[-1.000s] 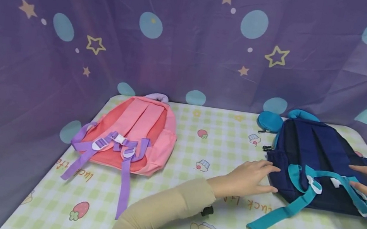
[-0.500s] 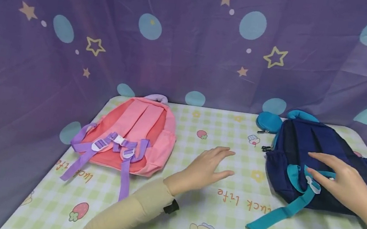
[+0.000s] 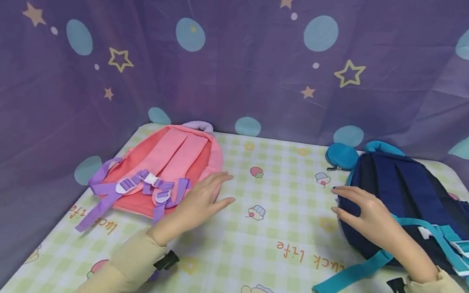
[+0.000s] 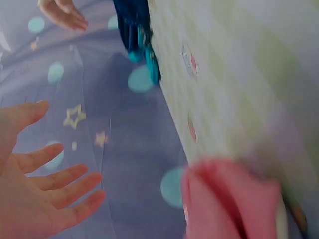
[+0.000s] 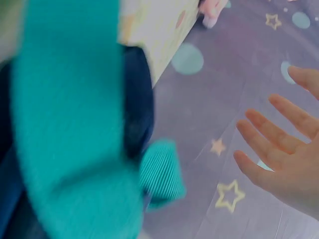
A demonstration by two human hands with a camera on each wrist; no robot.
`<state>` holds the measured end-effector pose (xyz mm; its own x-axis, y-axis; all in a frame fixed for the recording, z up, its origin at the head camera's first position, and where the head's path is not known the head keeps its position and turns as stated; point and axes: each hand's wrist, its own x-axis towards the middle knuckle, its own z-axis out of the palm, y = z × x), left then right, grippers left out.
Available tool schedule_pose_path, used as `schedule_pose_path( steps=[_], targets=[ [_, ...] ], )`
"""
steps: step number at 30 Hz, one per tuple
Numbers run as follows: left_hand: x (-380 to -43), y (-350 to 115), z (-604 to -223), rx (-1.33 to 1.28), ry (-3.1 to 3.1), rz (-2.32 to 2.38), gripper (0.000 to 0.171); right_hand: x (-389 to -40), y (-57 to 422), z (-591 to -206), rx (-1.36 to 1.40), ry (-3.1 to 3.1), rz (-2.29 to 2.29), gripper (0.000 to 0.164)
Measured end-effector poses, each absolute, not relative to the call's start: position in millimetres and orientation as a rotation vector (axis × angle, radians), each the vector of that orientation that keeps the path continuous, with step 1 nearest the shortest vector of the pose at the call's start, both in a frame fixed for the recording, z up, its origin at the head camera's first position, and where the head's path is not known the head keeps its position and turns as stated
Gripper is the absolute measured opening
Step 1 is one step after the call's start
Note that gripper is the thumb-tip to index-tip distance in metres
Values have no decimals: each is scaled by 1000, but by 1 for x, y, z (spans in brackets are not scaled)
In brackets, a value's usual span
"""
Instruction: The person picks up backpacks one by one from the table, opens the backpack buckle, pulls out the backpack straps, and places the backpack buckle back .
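A pink backpack [image 3: 184, 149] lies at the left of the table, its purple straps [image 3: 102, 203] toward the near side. In the head view my left hand [image 3: 200, 199] hovers over its right side, fingers extended and holding nothing. To the right lies a navy backpack [image 3: 405, 183] with teal straps [image 3: 353, 278] and white buckles. My right hand [image 3: 370, 218] is held above its left side, fingers apart from the thumb, with nothing in the grasp. Both wrist views show spread fingers; a teal strap [image 5: 75, 124] fills much of the right wrist view.
A round teal pouch [image 3: 342, 156] lies beside the navy backpack's top left. The checked tablecloth [image 3: 282, 193] spreads between the bags. A purple curtain [image 3: 238, 52] with stars and ovals hangs behind and along the left.
Both hands have moved left, away from around the navy backpack. The left hand has come over to the pink backpack; the right hand has crossed to the navy one's left side. Both backpacks stay put.
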<state>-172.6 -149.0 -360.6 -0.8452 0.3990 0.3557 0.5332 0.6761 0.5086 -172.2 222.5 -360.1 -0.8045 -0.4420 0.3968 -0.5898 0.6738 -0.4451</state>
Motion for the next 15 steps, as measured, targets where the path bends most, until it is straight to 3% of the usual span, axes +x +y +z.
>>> schedule_pose_path(
  steps=[15],
  targets=[
    [-164, -223, -356, -494, -2574, -961, 47, -198, 152, -365, 1025, -2705, 897, 34]
  ],
)
